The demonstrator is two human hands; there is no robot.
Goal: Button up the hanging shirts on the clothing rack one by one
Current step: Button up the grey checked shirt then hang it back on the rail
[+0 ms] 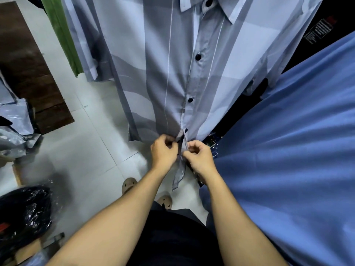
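Item: grey-and-white patterned shirt (192, 73), hanging front-on at the middle of the rack, collar at top, hem down near the person's hands. Dark buttons (198, 57) run down the placket; those at collar, chest, waist and the small one just above the hands look fastened. Step in hand: the lowest button, by my reckoning. Left hand (164, 151) pinches the left edge of the placket, fingers curled on the cloth; right hand (199, 156) pinches the right edge just beside it, likewise curled; the two hands nearly touch. The button and hole themselves are hidden between the fingers, so whether it is through cannot be told. Loose shirt tail (178, 175) hangs below the hands. Next move, as I judge: push the button through its hole, let go, check the front lies flat, then shift to the next garment. Neighbouring stock: blue shirt (288, 150) crowding in close on the right, touching the right forearm; a green garment (61, 35) hangs behind on the left. Room: pale tiled floor (86, 141) open to the left; dark wooden bench (28, 70) and black plastic bag (25, 212) stand well apart at that side.
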